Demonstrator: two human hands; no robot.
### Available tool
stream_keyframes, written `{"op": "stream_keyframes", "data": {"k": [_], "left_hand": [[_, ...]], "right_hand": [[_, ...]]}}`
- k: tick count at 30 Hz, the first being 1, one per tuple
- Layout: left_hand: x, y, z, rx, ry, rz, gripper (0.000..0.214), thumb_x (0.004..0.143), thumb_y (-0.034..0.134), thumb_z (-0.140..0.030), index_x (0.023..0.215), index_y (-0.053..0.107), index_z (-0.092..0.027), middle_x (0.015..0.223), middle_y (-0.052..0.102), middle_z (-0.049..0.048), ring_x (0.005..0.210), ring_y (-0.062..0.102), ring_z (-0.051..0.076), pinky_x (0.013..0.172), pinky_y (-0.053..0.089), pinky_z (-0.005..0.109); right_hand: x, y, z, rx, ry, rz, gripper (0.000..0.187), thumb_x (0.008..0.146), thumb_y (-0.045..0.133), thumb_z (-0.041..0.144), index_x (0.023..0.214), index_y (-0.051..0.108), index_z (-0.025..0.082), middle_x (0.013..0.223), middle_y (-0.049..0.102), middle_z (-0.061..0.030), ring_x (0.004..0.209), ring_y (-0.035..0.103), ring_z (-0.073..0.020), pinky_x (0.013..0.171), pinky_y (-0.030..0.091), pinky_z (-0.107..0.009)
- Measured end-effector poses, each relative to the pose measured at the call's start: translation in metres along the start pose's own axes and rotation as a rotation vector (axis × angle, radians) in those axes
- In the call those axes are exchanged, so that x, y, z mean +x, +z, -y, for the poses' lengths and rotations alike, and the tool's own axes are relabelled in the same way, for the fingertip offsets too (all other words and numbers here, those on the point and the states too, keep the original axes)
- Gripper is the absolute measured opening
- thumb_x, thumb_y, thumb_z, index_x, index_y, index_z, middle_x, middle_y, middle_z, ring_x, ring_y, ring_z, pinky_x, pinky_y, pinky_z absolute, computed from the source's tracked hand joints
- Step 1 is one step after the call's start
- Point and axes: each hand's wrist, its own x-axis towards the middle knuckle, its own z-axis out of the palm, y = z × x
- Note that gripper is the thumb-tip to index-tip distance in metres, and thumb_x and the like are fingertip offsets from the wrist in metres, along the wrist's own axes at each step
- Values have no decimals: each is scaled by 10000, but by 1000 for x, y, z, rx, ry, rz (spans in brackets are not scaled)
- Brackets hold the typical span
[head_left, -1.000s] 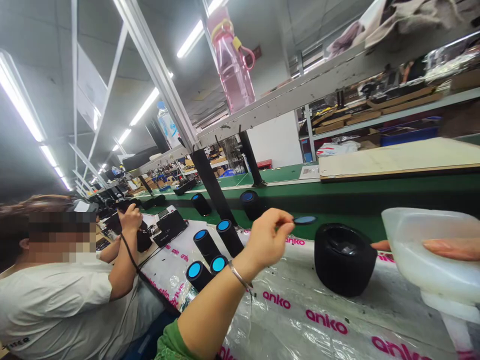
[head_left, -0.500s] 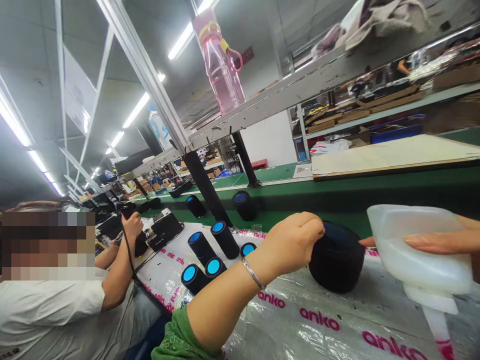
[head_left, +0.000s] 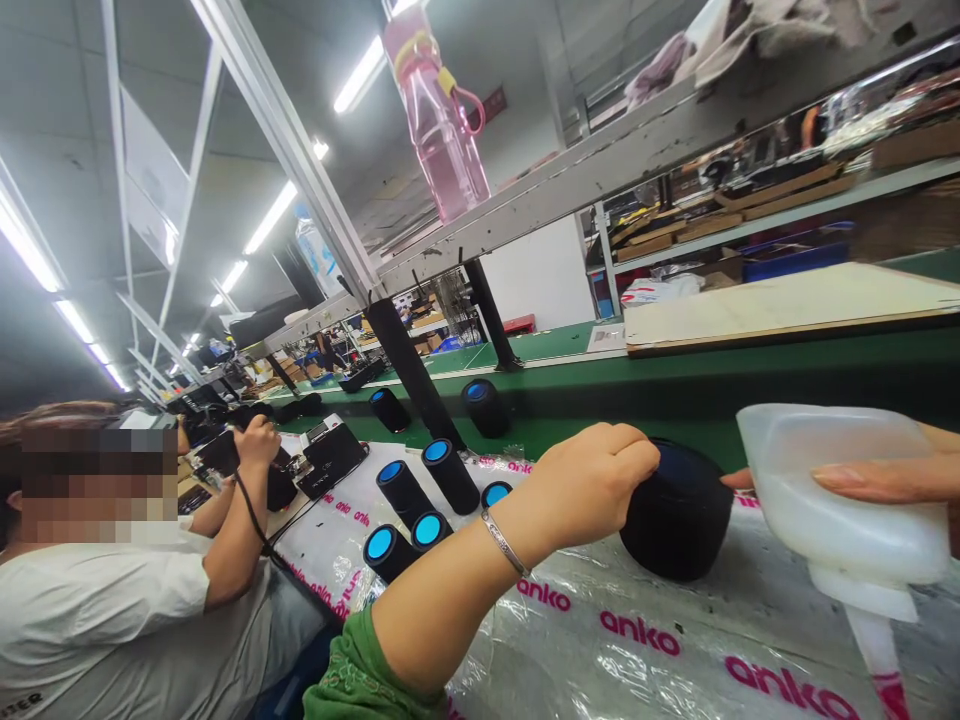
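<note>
A large dark cylinder with a fabric-like side, perhaps a speaker (head_left: 679,515), stands in front of me on the plastic-covered bench. My left hand (head_left: 600,475) is closed at its left upper edge; the fingertips are turned away, so what they pinch is hidden. On the other side, my right hand (head_left: 885,482) grips a translucent white squeeze bottle (head_left: 840,520), nozzle down, with a pink tip. One right fingertip reaches the dark cylinder's right side. Left of my forearm stand several smaller black cylinders (head_left: 450,478) with blue tops.
Two more black cylinders (head_left: 484,408) are on the green surface behind. A pink bottle (head_left: 446,140) stands on the overhead shelf (head_left: 525,215). At left, a co-worker (head_left: 112,600) handles dark items beside a black box (head_left: 330,465). Plastic sheeting printed "anko" (head_left: 637,632) covers the bench.
My left hand and the dark cylinder sit very slightly further right in view. The squeeze bottle stays in my right hand. The co-worker's head and raised hand have shifted a little left.
</note>
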Motion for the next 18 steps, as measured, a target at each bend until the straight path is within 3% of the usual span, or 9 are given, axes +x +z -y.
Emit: {"op": "stream_keyframes", "data": {"k": [3,5,7,9,11,13,15,18], "left_hand": [[2,0,0,-12,10,5,209,913,378,-72,948,571,-142,1019,625,66,919,547,172,840,505,282],[3,-1,2,-28,39,2,233,892,390,-56,986,588,-132,1018,642,58,935,547,176,853,496,290],[5,-1,4,-47,44,-4,277,847,414,-34,1019,605,-138,995,666,42,937,552,187,846,489,315],[6,-2,6,-81,6,-24,333,796,436,-21,1045,614,-154,980,682,29,932,558,196,834,486,335],[6,-2,7,-143,-46,-61,380,767,442,-12,1075,609,-158,1002,686,25,943,561,195,847,485,336],[6,-1,6,-214,-66,-90,411,761,438,-6,1114,592,-151,1062,682,26,971,559,190,880,481,330],[6,1,4,-269,-69,-86,459,748,439,5,1161,571,-147,1098,682,23,998,558,191,903,474,331],[5,2,2,-324,-63,-46,519,712,433,33,1180,565,-151,1063,705,13,1007,567,195,914,464,340]], "right_hand": [[7,-11,4,-76,101,97,473,909,360,114,1303,583,-27,1176,344,-304,1026,382,-486,627,365,-447],[4,-5,1,-92,125,67,530,975,208,157,1293,592,-23,1166,359,-295,1011,427,-432,650,358,-456],[-5,15,-12,-33,98,-41,520,1012,221,227,1199,643,-13,1146,395,-268,989,477,-352,696,375,-447],[-16,49,-33,230,-309,-352,468,1000,435,440,1045,680,44,1088,466,-181,967,518,-176,738,446,-245],[-27,88,-57,349,-617,-486,590,918,527,631,938,664,57,1055,488,-136,968,512,-121,735,443,-169],[-35,117,-73,334,-747,-462,688,856,541,732,852,635,51,1020,495,-126,974,507,-114,737,443,-164],[-36,128,-77,301,-786,-399,702,836,552,745,818,615,46,994,496,-123,978,503,-117,742,445,-171],[-26,100,-59,286,-734,-329,592,840,614,638,840,621,46,969,498,-118,966,505,-119,730,447,-166]]}}
